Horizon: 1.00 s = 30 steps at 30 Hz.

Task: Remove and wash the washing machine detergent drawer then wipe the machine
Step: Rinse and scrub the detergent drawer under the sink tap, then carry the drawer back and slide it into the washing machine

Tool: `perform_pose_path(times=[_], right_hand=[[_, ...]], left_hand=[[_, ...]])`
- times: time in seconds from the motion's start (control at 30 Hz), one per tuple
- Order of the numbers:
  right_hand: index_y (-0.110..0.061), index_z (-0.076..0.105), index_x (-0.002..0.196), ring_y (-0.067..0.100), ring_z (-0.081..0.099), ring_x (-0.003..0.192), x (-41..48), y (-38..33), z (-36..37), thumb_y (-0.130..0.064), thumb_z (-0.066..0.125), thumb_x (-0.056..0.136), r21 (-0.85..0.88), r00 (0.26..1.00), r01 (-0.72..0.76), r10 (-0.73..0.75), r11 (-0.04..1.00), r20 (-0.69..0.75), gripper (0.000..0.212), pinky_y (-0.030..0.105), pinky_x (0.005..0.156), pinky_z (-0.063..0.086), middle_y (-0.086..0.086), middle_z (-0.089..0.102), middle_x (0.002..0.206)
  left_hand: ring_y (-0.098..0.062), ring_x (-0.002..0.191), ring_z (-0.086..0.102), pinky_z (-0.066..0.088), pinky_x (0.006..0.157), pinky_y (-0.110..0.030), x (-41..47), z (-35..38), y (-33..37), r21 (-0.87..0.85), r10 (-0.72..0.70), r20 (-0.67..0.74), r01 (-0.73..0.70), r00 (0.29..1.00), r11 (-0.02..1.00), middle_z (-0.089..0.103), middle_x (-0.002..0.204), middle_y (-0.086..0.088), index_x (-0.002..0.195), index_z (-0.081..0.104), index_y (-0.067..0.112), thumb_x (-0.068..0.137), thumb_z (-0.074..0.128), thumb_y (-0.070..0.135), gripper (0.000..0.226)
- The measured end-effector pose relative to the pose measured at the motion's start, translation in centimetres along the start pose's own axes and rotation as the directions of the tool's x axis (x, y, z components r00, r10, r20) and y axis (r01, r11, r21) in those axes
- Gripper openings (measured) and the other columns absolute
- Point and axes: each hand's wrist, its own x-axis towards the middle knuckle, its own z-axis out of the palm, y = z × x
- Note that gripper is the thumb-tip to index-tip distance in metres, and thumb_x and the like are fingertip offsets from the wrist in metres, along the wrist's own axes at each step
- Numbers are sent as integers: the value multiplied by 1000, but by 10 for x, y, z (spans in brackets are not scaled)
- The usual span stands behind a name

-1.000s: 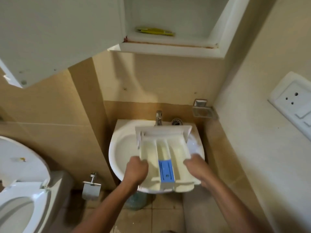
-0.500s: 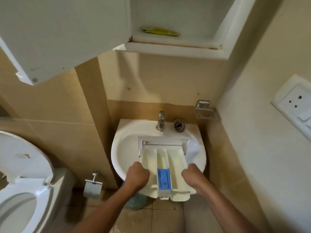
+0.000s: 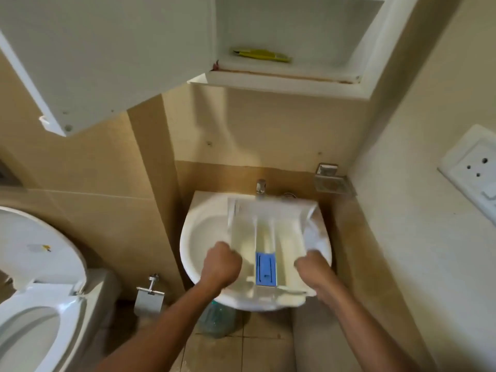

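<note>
Both hands, left hand (image 3: 221, 265) and right hand (image 3: 313, 270), clench the detergent drawer (image 3: 268, 242) sides above the sink (image 3: 204, 237); keep compartments beyond the grip under the tap (image 3: 260, 187).

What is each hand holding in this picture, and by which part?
Both grip the detergent drawer over the sink: left hand on its left edge, right hand on its right edge, at the near end.
</note>
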Motion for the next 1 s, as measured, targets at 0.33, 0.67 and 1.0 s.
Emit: perform_pose_path(times=[0.33, 0.67, 1.0], right_hand=[[-8, 62, 97, 22, 67, 82, -10, 11, 5, -21, 54, 89, -42, 967, -74, 82, 996, 242, 17, 31, 68, 54, 8, 70, 91], [-31, 61, 122, 14, 59, 94, -31, -103, -51, -42, 65, 87, -612, 656, 645, -743, 459, 134, 38, 30, 71, 51, -9, 69, 96], [-17, 68, 93, 23, 62, 76, 35, -137, -34, -51, 57, 90, -555, 576, 807, -470, 201, 669, 36, 38, 68, 53, 5, 64, 87]], left_hand=[[-17, 89, 62, 49, 73, -25, 17, -3, -34, 127, -38, 126, 22, 991, 992, 63, 97, -2, 100, 56, 14, 99, 54, 16, 3], [-28, 109, 63, 52, 90, -37, 53, -74, 20, 609, 376, 354, -517, 856, 601, 68, 125, -8, 133, 63, 20, 104, 44, 27, 36], [-28, 96, 66, 43, 68, -32, 49, -80, 94, 758, 394, 497, -608, 773, 238, 71, 111, -7, 127, 68, 22, 101, 54, 38, 34]])
